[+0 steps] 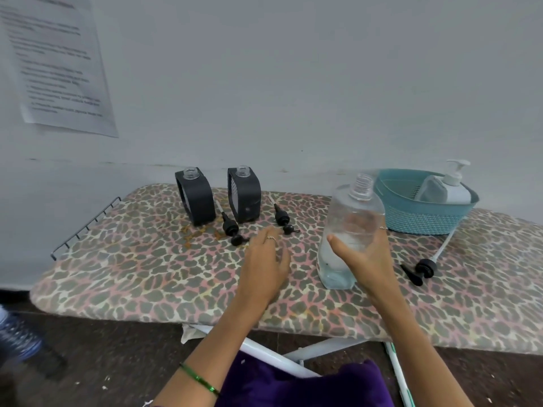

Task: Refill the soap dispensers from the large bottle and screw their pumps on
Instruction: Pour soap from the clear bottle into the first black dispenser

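large clear bottle (349,233) uncapped, tilted | two black dispensers (195,196) (244,194) open, upright

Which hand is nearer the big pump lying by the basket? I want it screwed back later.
Right. The right hand grips the large bottle just left of the pump; the left hand hovers farther left.

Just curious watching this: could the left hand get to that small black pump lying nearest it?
Probably yes. The left hand is open and hovers just short of the small black pump, with only bare board cover between them.

A pale grey wall (293,83) carries a printed paper sheet (55,63) (text blurred) at upper left; below, a leopard-print ironing board (147,277) stands on dark floor (117,362).
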